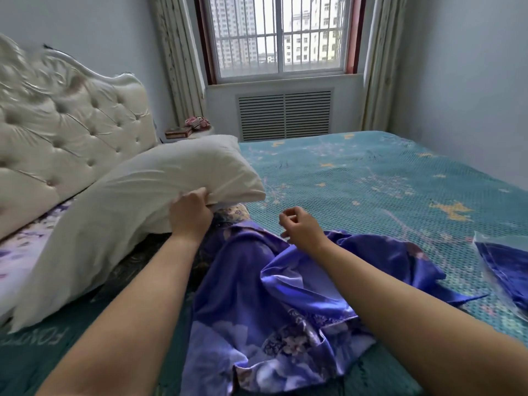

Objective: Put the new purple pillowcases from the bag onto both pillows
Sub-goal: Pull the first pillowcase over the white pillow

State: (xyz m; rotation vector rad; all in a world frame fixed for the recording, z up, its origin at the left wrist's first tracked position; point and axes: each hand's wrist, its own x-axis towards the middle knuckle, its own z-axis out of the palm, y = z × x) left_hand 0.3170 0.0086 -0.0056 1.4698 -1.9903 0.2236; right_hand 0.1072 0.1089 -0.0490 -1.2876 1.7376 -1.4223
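Observation:
A bare white pillow (137, 201) leans against the headboard at the left, raised off the bed. My left hand (190, 214) grips its near edge. A shiny purple flowered pillowcase (265, 295) lies crumpled on the bed below both arms. My right hand (300, 225) hovers just above it, fingers loosely curled, holding nothing. At the right edge a clear plastic bag (503, 261) holds more folded purple fabric. Under the white pillow, part of a second pillow in a pale flowered cover (17, 252) shows.
The bed has a teal patterned cover (371, 178) stretching away to the right. A white tufted headboard (65, 127) stands at the left. A bedside stand with a small box (178, 132) sits by the window wall.

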